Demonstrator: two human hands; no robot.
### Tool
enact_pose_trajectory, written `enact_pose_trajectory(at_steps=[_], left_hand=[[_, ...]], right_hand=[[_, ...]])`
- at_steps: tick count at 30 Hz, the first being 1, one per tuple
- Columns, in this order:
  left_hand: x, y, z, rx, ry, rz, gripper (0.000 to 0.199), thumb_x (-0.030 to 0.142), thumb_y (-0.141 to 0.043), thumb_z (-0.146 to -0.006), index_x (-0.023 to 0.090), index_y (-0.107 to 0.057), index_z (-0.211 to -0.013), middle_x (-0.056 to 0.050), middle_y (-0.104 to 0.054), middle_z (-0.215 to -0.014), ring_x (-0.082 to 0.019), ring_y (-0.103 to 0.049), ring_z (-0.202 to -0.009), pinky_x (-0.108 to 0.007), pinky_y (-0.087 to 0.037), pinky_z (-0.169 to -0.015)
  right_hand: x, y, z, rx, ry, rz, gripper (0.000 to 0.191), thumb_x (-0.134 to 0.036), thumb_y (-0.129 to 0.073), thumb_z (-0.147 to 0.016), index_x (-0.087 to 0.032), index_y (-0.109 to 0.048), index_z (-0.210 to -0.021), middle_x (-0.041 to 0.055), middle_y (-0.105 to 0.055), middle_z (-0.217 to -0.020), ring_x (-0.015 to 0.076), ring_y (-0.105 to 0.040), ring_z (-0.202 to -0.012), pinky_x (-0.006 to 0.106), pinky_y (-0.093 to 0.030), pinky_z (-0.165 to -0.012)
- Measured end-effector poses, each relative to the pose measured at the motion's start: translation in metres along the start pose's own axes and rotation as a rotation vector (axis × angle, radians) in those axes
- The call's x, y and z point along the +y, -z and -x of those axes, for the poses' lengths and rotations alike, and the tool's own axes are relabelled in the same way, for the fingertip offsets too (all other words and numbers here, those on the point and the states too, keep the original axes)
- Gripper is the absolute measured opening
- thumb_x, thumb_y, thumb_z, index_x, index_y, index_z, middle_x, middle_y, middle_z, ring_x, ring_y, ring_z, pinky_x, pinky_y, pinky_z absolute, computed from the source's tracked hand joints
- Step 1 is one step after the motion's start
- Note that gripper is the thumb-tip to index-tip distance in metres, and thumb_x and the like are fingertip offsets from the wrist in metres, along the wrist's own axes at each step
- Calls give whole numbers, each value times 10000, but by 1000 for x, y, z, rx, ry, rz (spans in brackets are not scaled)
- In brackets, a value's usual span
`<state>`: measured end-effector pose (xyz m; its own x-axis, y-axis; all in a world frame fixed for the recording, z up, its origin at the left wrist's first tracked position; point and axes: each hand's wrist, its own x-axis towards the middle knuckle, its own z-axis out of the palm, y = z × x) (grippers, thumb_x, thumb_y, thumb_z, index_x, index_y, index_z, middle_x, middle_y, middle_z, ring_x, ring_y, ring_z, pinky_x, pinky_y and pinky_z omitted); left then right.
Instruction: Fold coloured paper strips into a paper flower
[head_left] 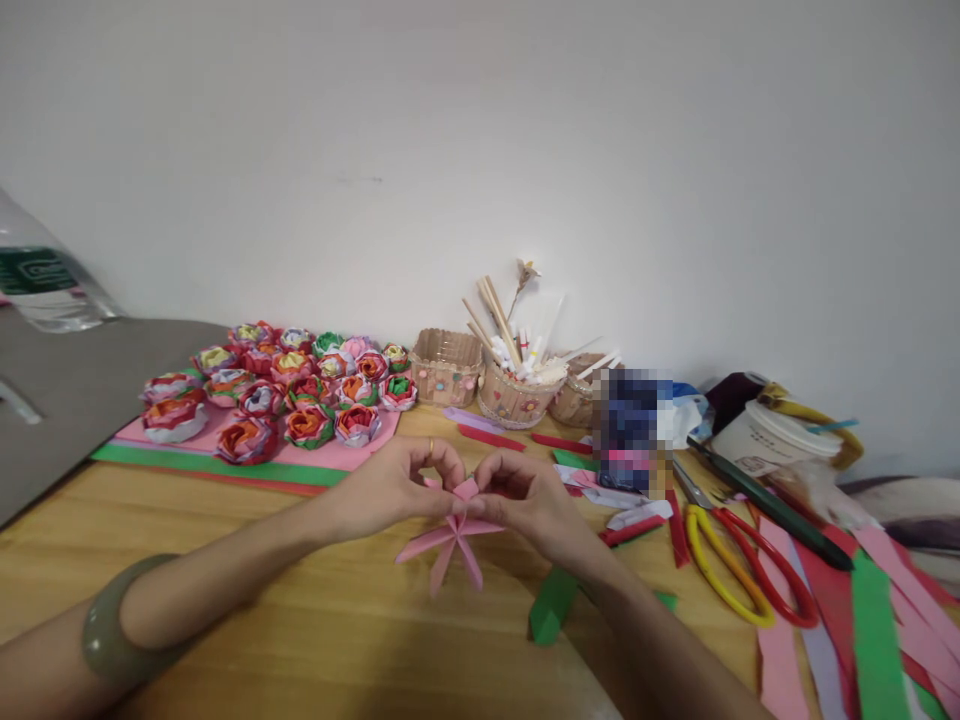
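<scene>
So the left hand [409, 482] and right hand [531, 498] are both pinching a pink folded-paper piece [456, 528], its narrow arms fanning out over the wooden table [315, 640]. A whole bunch of multicolored paper flowers [307, 390] is sitting off to the left, while yellow-and-red-handled scissors [731, 551] are lying on the right, beside loose paper strips [874, 625].
</scene>
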<state>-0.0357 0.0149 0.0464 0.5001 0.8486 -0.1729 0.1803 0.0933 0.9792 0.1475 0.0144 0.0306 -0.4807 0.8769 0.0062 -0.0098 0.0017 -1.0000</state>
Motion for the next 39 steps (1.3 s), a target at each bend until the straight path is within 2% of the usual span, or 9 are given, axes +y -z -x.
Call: enact_pose_trajectory(at_steps=[6, 16, 18, 21, 24, 26, 29, 35, 39], left_hand=[[-1, 0, -3, 41, -45, 98, 96, 174, -672, -613, 140, -591, -652, 20, -616, -649, -111, -575, -640, -226, -444, -626], [-3, 2, -3, 29, -50, 66, 124, 261, -660, -680, 150, -606, -692, 13, -627, -659, -124, -597, -644, -252, -466, -645], [-4, 2, -4, 36, -79, 31, 131, 269, -654, -689, 151, -598, -691, 14, -616, -654, -118, -583, -638, -241, -453, -629], [-7, 1, -4, 87, -145, -69, 110, 256, -617, -719, 151, -590, -696, 12, -596, -652, -116, -557, -626, -230, -430, -597], [-12, -2, -2, 192, -292, -271, 73, 195, -567, -741, 152, -592, -687, 2, -582, -668, -116, -526, -638, -222, -402, -586], [-14, -5, -1, 264, -378, -374, 88, 184, -555, -750, 152, -595, -679, -4, -577, -677, -115, -509, -647, -221, -389, -587], [-15, -6, -2, 303, -318, -322, 101, 226, -564, -752, 151, -592, -692, -5, -570, -660, -116, -501, -613, -224, -378, -553], [-12, -1, -10, 160, -52, -57, 158, 291, -629, -696, 143, -583, -733, -1, -614, -677, -134, -569, -645, -243, -412, -607], [-11, 2, -12, 116, -6, -39, 153, 283, -659, -668, 139, -608, -676, 31, -577, -602, -104, -531, -581, -221, -386, -573]], right_hand=[[1, -1, 0, 34, 34, 40, 228, -324, -716, -671, -157, -564, -694, -17, -574, -680, 104, -535, -626, 235, -409, -598], [2, 0, -1, 13, 92, 151, 199, -335, -640, -746, -169, -540, -704, -13, -566, -678, 106, -523, -617, 230, -411, -576], [0, -2, 0, 65, 152, 291, 181, -317, -606, -774, -175, -537, -684, -7, -577, -660, 110, -523, -604, 229, -407, -561], [3, -6, 2, 196, 348, 642, 160, -264, -551, -802, -183, -541, -664, 12, -599, -635, 123, -519, -587, 241, -396, -554], [10, -10, 3, 283, 531, 876, 142, -222, -517, -801, -184, -555, -669, 39, -616, -644, 147, -533, -607, 265, -402, -578], [12, -10, 2, 295, 487, 838, 109, -198, -519, -789, -177, -566, -693, 43, -628, -663, 151, -549, -619, 261, -412, -577], [11, -8, -1, 229, 302, 639, 81, -192, -533, -786, -170, -586, -729, 26, -641, -697, 138, -567, -629, 238, -428, -575], [6, -4, -4, 184, 199, 507, 120, -211, -536, -792, -165, -601, -703, 5, -632, -684, 127, -554, -636, 237, -415, -597], [7, -3, -4, 164, 129, 402, 125, -245, -559, -778, -163, -602, -696, 2, -622, -681, 127, -549, -640, 239, -410, -598]])
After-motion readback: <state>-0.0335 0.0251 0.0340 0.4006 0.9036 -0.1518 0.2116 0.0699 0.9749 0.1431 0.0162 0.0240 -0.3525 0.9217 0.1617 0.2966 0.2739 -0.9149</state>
